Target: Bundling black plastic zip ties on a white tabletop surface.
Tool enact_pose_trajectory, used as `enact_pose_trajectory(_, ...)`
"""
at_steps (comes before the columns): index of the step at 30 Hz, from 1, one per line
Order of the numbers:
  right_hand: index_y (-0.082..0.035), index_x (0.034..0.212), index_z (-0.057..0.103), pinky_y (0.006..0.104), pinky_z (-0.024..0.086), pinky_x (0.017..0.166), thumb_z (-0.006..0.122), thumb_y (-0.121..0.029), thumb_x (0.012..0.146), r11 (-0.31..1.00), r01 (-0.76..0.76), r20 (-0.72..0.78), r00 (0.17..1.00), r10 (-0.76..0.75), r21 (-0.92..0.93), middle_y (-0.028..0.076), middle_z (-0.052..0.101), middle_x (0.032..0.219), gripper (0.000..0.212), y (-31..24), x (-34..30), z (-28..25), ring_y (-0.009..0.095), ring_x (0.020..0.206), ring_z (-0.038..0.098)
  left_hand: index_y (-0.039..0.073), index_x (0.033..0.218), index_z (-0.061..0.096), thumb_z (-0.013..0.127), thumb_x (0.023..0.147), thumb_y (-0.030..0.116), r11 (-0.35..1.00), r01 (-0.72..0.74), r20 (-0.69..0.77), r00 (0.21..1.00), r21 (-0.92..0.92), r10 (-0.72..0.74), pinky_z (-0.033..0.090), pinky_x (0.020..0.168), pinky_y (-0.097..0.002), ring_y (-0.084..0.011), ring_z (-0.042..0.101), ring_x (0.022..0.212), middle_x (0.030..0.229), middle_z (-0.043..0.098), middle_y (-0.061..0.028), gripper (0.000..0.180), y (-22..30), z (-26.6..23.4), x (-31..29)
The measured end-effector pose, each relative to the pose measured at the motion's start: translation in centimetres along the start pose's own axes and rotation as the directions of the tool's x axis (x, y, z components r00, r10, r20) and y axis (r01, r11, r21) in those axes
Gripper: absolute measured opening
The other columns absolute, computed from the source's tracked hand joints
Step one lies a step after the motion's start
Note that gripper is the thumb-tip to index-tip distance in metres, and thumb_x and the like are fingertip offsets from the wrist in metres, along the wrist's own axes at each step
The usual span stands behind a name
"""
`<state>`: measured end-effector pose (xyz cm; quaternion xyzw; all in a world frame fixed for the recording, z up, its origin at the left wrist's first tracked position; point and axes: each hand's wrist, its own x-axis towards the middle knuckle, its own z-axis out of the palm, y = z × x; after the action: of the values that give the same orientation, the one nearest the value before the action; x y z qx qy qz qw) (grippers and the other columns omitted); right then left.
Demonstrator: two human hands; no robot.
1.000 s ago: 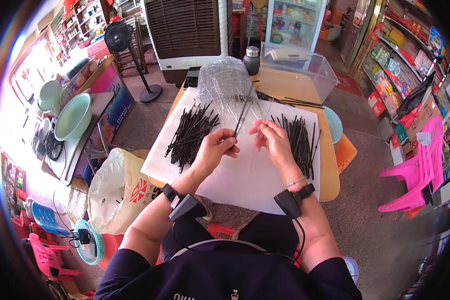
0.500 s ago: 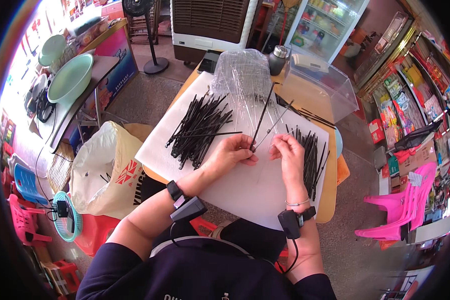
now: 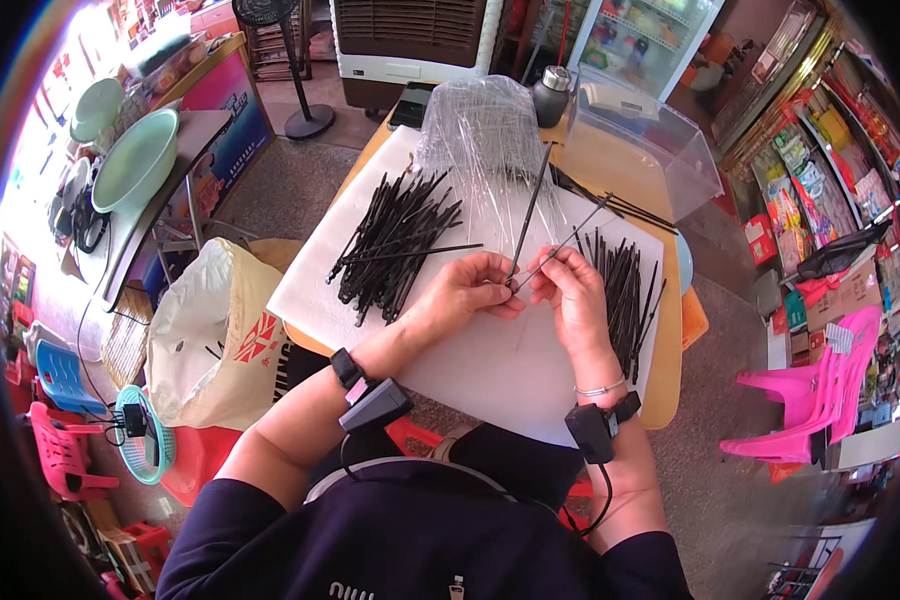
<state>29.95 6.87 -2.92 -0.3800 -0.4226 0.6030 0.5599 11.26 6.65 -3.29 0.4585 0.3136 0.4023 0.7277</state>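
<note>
My left hand [image 3: 470, 290] pinches a thin black stick [image 3: 532, 205] that points up and away. A second, thinner dark stick [image 3: 587, 218] slants up to the right, crossing the first near my left fingertips. The closed fingertips of my right hand [image 3: 575, 295] are on this second stick close to its lower end. To the left lies a loose pile of black sticks [image 3: 395, 240], some with knobby ends. Another bunch of black sticks [image 3: 622, 300] lies beside my right hand. Beyond my hands, thin pale wires [image 3: 500, 215] spill from a clear plastic bag [image 3: 480, 125].
A white sheet [image 3: 310, 290] covers most of the wooden table [image 3: 670, 385]. At the back stand a grey flask [image 3: 550, 95] and a clear plastic box [image 3: 660, 150]. An open sack [image 3: 205, 340] sits left of the table. Pink chairs [image 3: 820, 385] stand to the right.
My right hand has moved left and closed its fingertips at the lower end of the slanting stick. The left hand still holds the upright stick. The view has shifted slightly.
</note>
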Motion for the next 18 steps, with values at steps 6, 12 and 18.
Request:
enact_pose_trajectory(6,-0.002,0.100,0.061,0.0242,0.051,0.059,0.056,-0.013,0.092,0.999,-0.021,0.033,0.999,0.020,0.031,0.006,0.064,0.088,0.014,0.26,0.15,-0.56,0.010,0.071,0.059,-0.002,0.112,0.051,0.053,0.089,-0.002,0.999,-0.003,0.028,1.000,-0.035,0.004,0.056,0.080,-0.0295,-0.0203,0.067,0.088,0.098,0.059,-0.0090,0.023,-0.16,-0.06,-0.06)
enact_pose_trajectory(12,-0.003,0.101,0.061,0.0241,0.050,0.059,0.055,-0.011,0.091,0.993,-0.074,0.060,0.996,0.069,0.091,0.007,0.064,0.088,0.014,0.43,0.43,-1.03,0.010,0.070,0.059,-0.001,0.113,0.052,0.053,0.090,-0.001,0.998,-0.026,0.039,0.999,-0.059,0.028,0.056,0.080,-0.0302,-0.0196,0.066,0.088,0.098,0.061,-0.0087,0.023,-0.10,0.01,-0.16)
enact_pose_trajectory(18,-0.003,0.101,0.061,0.0242,0.049,0.058,0.055,-0.011,0.091,0.990,-0.103,0.065,0.993,0.097,0.099,0.007,0.064,0.088,0.014,0.51,0.41,-1.07,0.010,0.068,0.059,-0.002,0.113,0.052,0.052,0.091,0.000,0.999,-0.022,0.057,0.998,-0.047,0.025,0.055,0.081,-0.0295,-0.0170,0.065,0.088,0.097,0.062,-0.0088,0.023,0.02,0.15,-0.21)
